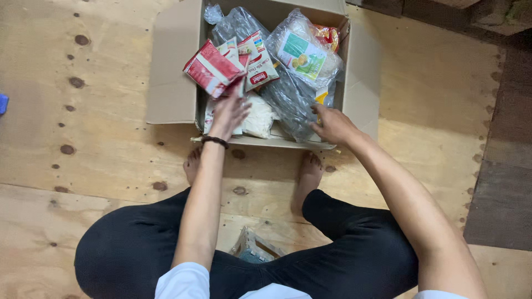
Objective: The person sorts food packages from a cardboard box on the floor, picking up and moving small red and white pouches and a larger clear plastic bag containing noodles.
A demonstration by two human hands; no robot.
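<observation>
An open cardboard box [176, 66] sits on the wooden floor in front of my feet, packed with food packets. My left hand [227, 111] reaches into its left half and touches red-and-white sachets [213, 69] that lie on white bags. My right hand [331, 124] rests at the near right corner of the box, fingers on a large clear plastic bag [288, 97]. A second clear bag with a green-and-white label [302, 55] lies at the back right.
I sit with black-trousered legs apart, bare feet [307, 174] against the box's near edge. A small packet [254, 249] lies between my knees. Dark planks [501, 166] border the plywood floor on the right. A blue object [3, 103] shows at the left edge.
</observation>
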